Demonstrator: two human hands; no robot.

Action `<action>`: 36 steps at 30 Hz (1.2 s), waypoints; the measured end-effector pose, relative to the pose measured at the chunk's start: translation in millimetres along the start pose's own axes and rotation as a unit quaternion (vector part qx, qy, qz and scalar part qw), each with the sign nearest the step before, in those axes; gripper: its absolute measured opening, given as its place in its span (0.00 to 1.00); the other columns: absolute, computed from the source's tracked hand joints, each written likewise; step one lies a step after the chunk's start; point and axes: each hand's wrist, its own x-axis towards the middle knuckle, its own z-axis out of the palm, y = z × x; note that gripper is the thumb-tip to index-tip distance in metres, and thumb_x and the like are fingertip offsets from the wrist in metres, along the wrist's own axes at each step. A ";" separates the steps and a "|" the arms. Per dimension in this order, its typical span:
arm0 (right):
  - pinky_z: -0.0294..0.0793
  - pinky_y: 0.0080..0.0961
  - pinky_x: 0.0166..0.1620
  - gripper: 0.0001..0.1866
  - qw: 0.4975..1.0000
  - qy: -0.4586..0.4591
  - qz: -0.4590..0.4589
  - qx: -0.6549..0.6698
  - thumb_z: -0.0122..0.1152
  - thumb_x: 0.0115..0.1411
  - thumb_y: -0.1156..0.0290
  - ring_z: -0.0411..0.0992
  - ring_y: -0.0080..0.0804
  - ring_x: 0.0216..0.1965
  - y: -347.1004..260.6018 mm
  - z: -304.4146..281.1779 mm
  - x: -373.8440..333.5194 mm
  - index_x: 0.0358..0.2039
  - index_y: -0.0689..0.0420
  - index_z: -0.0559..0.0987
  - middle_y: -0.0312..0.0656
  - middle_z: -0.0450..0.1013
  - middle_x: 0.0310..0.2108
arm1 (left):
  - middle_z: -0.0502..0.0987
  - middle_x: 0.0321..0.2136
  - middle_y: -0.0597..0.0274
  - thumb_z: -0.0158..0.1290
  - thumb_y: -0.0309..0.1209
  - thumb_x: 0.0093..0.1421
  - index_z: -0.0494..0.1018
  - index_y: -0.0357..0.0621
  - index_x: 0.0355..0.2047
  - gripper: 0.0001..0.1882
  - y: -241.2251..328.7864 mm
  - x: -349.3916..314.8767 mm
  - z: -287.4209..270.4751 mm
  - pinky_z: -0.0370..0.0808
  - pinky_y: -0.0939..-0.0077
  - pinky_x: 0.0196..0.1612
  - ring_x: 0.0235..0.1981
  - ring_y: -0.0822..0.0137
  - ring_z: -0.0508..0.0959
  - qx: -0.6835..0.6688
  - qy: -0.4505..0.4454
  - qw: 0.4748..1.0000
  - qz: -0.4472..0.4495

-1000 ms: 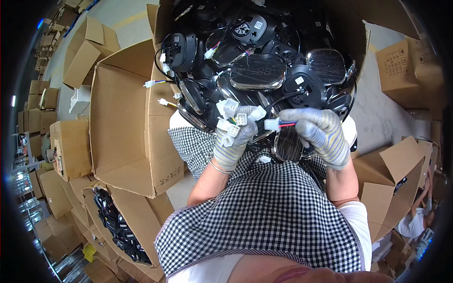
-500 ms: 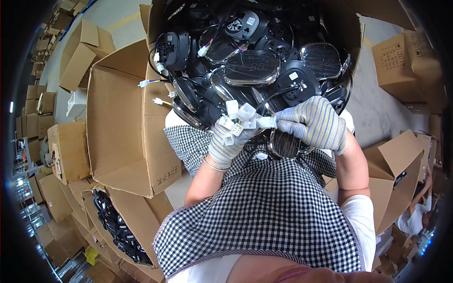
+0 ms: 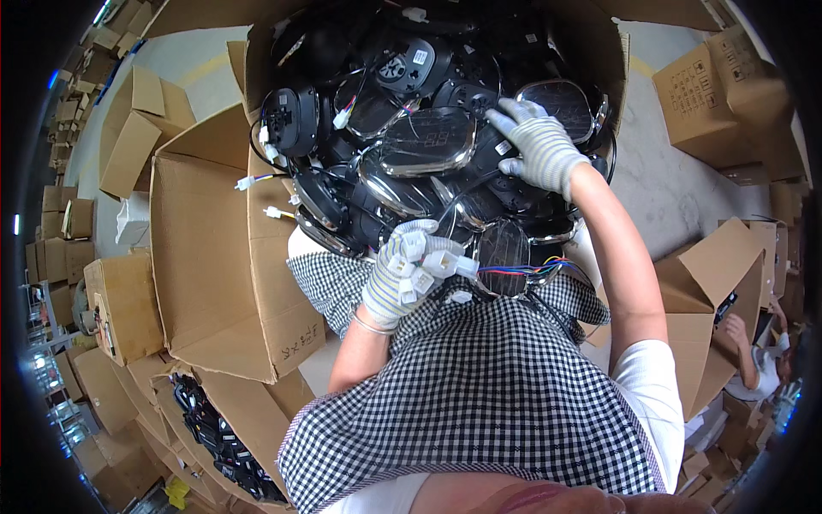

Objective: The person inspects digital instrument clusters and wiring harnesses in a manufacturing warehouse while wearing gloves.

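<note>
In my gloved left hand [image 3: 383, 289], closed in front of my apron, is a cluster of white plastic wire connectors [image 3: 409, 272]. Coloured wires [image 3: 518, 270] run right from one connector, across a dark oval display unit [image 3: 503, 248] lying at the box's near side. My gloved right hand [image 3: 546, 152] reaches over the heap with fingers and thumb spread. Its fingertips are at a black display unit, largely covered by the hand; whether they press on it I cannot tell. Beside it lies a chrome-rimmed display unit [image 3: 428, 141].
The heap fills a large cardboard box [image 3: 618, 94] before me. An open carton [image 3: 201, 248] stands on the left, above a box of small black parts [image 3: 218, 437]. A closed carton [image 3: 711, 103] and an open carton [image 3: 711, 300] are on the right. Another person [image 3: 758, 364] is at far right.
My right hand has let go of the connector at the cluster and moved up and away onto the heap, its fingers spreading. My left hand still holds the connectors, slightly lower and further left.
</note>
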 end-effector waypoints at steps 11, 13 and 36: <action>0.73 0.35 0.42 0.29 0.996 -0.054 0.001 0.065 0.67 0.45 0.66 0.73 0.43 0.40 -21.9 -62.2 -42.8 0.50 0.56 0.72 0.45 0.74 0.40 | 0.77 0.22 0.60 0.49 0.48 0.56 0.79 0.39 0.33 0.23 1.4 -7.3 -26.1 0.68 0.60 0.50 0.27 0.60 0.76 0.233 -0.089 0.933 0.260; 0.73 0.32 0.42 0.24 0.972 0.225 -0.072 0.002 0.63 0.43 0.70 0.72 0.36 0.40 -23.3 -55.9 -64.3 0.45 0.52 0.75 0.40 0.74 0.38 | 0.75 0.19 0.61 0.53 0.46 0.49 0.79 0.41 0.33 0.21 0.5 -4.4 -26.6 0.70 0.62 0.44 0.23 0.61 0.76 0.290 -0.175 0.912 0.233; 0.72 0.33 0.28 0.08 0.855 -0.076 -0.150 0.491 0.52 0.57 0.65 0.73 0.39 0.25 -69.1 -26.0 -82.4 0.37 0.49 0.76 0.39 0.72 0.25 | 0.77 0.36 0.62 0.57 0.35 0.51 0.78 0.47 0.41 0.16 -2.5 -16.3 1.7 0.69 0.64 0.48 0.43 0.60 0.73 0.346 -0.010 0.912 0.220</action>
